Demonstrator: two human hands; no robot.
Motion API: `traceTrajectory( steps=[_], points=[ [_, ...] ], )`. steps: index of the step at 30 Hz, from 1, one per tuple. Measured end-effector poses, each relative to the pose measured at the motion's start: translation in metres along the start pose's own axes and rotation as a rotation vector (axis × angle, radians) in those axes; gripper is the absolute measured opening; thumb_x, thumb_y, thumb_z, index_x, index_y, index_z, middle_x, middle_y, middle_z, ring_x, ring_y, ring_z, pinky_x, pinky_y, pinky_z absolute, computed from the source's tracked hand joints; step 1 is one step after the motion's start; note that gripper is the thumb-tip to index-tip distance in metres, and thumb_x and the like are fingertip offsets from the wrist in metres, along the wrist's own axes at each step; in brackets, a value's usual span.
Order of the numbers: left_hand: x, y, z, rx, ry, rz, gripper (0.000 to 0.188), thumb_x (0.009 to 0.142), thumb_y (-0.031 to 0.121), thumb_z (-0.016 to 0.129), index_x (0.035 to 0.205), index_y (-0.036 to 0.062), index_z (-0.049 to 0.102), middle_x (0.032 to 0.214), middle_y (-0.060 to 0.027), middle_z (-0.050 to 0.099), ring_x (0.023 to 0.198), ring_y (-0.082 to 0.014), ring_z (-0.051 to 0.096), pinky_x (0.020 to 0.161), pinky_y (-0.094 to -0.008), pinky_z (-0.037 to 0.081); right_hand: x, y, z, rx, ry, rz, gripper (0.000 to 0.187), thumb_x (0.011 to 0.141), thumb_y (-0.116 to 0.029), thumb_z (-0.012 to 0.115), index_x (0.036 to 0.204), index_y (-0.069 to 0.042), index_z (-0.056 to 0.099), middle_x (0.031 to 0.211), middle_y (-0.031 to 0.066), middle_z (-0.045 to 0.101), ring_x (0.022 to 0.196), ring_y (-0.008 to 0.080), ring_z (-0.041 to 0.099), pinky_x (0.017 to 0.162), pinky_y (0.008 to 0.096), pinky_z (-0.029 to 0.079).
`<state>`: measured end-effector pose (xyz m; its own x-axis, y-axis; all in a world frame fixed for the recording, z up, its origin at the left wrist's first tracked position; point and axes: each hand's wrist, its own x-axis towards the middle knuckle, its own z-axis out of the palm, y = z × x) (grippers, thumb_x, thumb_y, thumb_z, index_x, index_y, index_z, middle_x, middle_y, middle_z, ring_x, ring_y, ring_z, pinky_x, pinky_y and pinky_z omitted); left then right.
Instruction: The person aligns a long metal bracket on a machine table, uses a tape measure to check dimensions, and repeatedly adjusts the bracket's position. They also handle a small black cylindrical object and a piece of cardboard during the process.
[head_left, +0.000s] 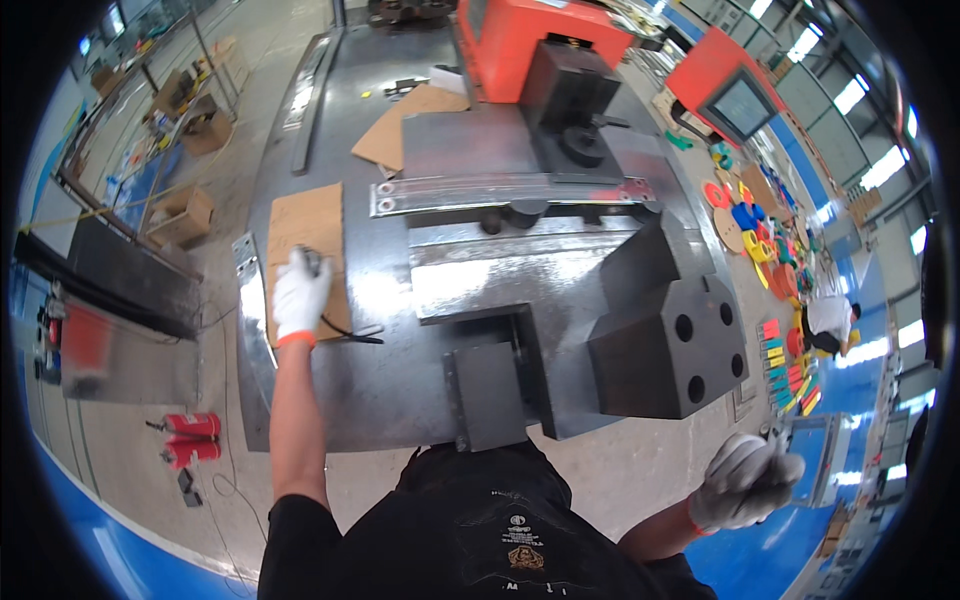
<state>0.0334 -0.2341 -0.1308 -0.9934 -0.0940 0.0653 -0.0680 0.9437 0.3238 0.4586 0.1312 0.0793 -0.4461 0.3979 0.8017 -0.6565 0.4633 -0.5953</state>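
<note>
My left hand [300, 295], in a white glove with an orange cuff, is closed around a small dark object [313, 262] whose kind does not show. It rests over a brown cardboard sheet [306, 215] on the dark metal table [375, 400]. A thin black rod or cable [352, 336] lies by the cardboard's near end. Beside the sheet on the left is a shiny metal bar [252, 285] with holes at its far end. Off the table at the lower right, my gloved right hand [748, 482] has its fingers curled; what they hold, if anything, is hidden.
A long shiny metal bar [510, 192] lies across the machine's bed. Dark die blocks [660, 350] with round holes stand at the right, a dark block [488, 395] at the near edge. Beyond are a red machine housing [500, 55] and a red-framed screen [740, 105]. A person [828, 318] works far right.
</note>
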Motion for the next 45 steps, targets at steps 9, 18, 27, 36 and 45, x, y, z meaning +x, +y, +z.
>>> traceTrajectory(
  steps=[9, 18, 27, 36, 45],
  points=[
    [-0.151, 0.166, -0.169, -1.108, 0.035, 0.828, 0.081, 0.097, 0.043, 0.073, 0.156, -0.0054, 0.045, 0.127, -0.0150, 0.066, 0.106, -0.0214, 0.071, 0.083, -0.0306, 0.058, 0.108, 0.066, -0.067, -0.291, -0.109, 0.321, 0.050, 0.093, -0.014, 0.065, 0.139, 0.000, 0.053, 0.103, 0.0178, 0.067, 0.087, 0.0281, 0.069, 0.075, 0.0395, 0.057],
    [-0.182, 0.352, -0.197, -0.649, 0.027, 1.110, 0.119, 0.059, 0.032, 0.103, 0.158, 0.0020, 0.043, 0.113, -0.0157, 0.074, 0.105, -0.0293, 0.075, 0.098, -0.0395, 0.058, 0.202, 0.152, 0.005, 0.385, -0.700, 0.521, 0.064, 0.089, 0.000, 0.081, 0.145, -0.002, 0.051, 0.139, 0.0124, 0.062, 0.127, 0.0218, 0.066, 0.108, 0.0376, 0.056],
    [-0.117, 0.385, -0.162, -0.407, -0.078, 1.017, 0.081, 0.069, 0.011, 0.079, 0.146, 0.0055, 0.054, 0.103, -0.0147, 0.073, 0.098, -0.0311, 0.073, 0.092, -0.0401, 0.058, 0.220, 0.245, 0.022, 0.384, -0.729, 0.643, 0.058, 0.077, -0.002, 0.084, 0.130, -0.003, 0.061, 0.109, 0.0042, 0.064, 0.100, 0.0100, 0.062, 0.090, 0.0280, 0.054],
    [-0.008, 0.225, -0.132, -0.016, -0.050, 0.673, 0.042, 0.086, 0.012, 0.078, 0.125, 0.0029, 0.067, 0.101, -0.0143, 0.069, 0.088, -0.0303, 0.072, 0.078, -0.0383, 0.057, 0.223, 0.387, -0.078, 0.170, -0.300, 0.877, 0.044, 0.085, 0.000, 0.074, 0.128, -0.002, 0.065, 0.107, 0.0050, 0.068, 0.096, 0.0132, 0.065, 0.091, 0.0274, 0.053],
    [0.014, 0.131, -0.097, 0.082, -0.050, 0.617, 0.018, 0.096, 0.008, 0.066, 0.113, 0.0027, 0.070, 0.104, -0.0188, 0.067, 0.100, -0.0410, 0.066, 0.085, -0.0462, 0.054, 0.185, 0.416, -0.076, -0.295, -0.317, 0.897, 0.048, 0.084, -0.009, 0.076, 0.130, 0.000, 0.066, 0.110, 0.0092, 0.074, 0.100, 0.0168, 0.069, 0.091, 0.0290, 0.054]
  ],
)
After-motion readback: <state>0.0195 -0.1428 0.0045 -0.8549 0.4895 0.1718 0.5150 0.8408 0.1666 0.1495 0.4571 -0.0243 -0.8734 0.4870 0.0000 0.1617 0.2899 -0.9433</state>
